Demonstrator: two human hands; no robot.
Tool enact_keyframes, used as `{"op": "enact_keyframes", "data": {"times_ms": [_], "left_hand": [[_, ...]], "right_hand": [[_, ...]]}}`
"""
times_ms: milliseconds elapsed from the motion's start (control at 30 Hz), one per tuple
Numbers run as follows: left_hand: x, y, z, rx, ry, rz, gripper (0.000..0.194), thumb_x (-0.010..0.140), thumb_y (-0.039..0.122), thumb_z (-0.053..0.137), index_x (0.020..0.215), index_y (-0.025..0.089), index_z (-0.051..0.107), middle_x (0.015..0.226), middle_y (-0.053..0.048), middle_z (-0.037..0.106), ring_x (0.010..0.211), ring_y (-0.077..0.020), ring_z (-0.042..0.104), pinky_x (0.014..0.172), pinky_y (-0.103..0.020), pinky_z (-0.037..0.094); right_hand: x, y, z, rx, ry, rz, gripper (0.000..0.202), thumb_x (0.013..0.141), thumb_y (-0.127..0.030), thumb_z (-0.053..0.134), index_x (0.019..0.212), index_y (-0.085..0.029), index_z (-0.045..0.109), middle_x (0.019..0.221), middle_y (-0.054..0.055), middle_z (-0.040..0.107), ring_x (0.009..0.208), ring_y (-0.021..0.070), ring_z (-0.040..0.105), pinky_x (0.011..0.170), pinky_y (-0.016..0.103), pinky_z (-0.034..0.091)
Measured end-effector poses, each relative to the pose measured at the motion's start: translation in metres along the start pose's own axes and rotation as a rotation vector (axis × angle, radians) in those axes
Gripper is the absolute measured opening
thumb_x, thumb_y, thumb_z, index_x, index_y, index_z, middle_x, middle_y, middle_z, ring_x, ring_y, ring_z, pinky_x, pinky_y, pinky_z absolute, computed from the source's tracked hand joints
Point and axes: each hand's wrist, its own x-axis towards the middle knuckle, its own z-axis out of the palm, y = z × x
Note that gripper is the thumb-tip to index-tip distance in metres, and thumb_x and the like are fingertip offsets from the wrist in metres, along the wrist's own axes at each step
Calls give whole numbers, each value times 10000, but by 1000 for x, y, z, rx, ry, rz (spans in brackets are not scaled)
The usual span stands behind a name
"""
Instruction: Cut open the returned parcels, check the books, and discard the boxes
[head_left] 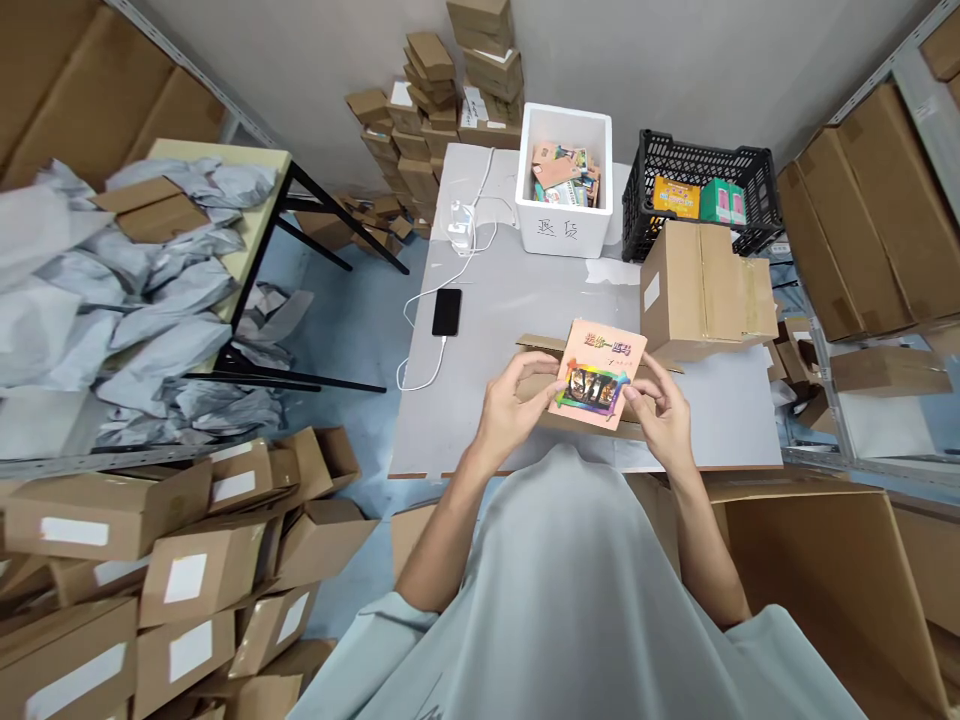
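Note:
A flat pink packet point(606, 345) with a rainbow-edged picture on its front is held up between my two hands, slightly tilted. My left hand point(517, 398) pinches its left edge with thumb and fingers. Its right edge is between the thumb and fingers of my right hand point(660, 410). Beneath the packet, an opened cardboard box point(541, 345) lies at the table's near edge, partly covered by the packet and my hands. What is inside that box is hidden.
On the grey table point(495, 300) are a phone point(447, 312) on a white cable, a white foam box point(562, 230) of pink packets, a black crate point(637, 190) and a closed carton point(679, 290). Grey mailing bags point(150, 330) pile up left; cartons point(199, 580) crowd the lower left.

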Motion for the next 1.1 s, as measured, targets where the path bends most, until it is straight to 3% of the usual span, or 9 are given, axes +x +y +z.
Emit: {"op": "enact_keyframes", "data": {"times_ms": [67,167,233,400,500,633,833,933,1100], "left_hand": [[0,-2,-1,-5,-62,-33,345,1027,518,855,1232,242,825,1197,-85,878,1110,-260,851,1011,-394,690],[0,-2,-4,-2,-130,-59,326,1110,493,718,1277,254,863,1272,-99,877,1190,-272,832,1058,-418,676],[1,-1,-6,-21,-161,-69,345,1120,463,672,1318,258,866,1323,-103,867,1214,-275,823,1075,-429,671],[4,1,-6,-69,-156,-129,365,1007,484,815,1284,260,891,1229,-89,888,1118,-276,833,1063,-434,675],[7,5,-4,-91,-104,-187,330,990,533,845,1104,231,918,983,-72,881,916,-252,823,895,-390,692],[10,7,1,-119,-65,-252,424,977,623,847,922,205,886,715,-25,759,665,-189,709,663,-325,627],[10,4,3,-196,-68,-310,495,941,680,874,1009,190,889,665,-16,745,595,-171,695,598,-299,620],[9,3,0,-184,-96,-288,520,972,694,839,1098,193,897,818,-58,838,645,-184,745,625,-308,646],[7,-2,-5,-123,-205,-210,560,1105,673,661,1368,215,846,1112,-100,884,864,-214,837,832,-337,701]], "right_hand": [[-1,0,2,22,22,7,554,1056,-513,794,1548,-291,668,1114,65,867,1039,247,819,987,434,679],[-2,-3,4,26,35,15,353,1050,-546,785,1285,-284,778,1213,87,859,1081,247,816,985,406,675],[-2,-7,2,7,45,41,333,1059,-580,752,1176,-275,817,1210,90,866,1111,260,815,1002,412,671],[1,-12,-2,-7,15,72,393,1012,-602,789,1214,-271,855,1239,94,883,1106,270,826,995,426,680],[5,-13,0,42,-13,134,385,939,-609,881,1097,-259,862,997,69,890,909,244,823,892,401,690],[10,-12,4,115,-36,265,479,918,-712,867,925,-235,827,668,14,770,624,183,691,671,340,633],[11,-12,6,118,-65,253,481,945,-715,840,898,-240,784,740,31,802,645,170,656,678,326,602],[9,-11,3,78,-73,204,474,996,-725,775,978,-252,794,892,57,862,719,189,696,754,356,629],[6,-6,0,115,-87,177,640,1068,-823,579,1282,-271,823,984,58,869,805,229,764,847,413,655]]}}
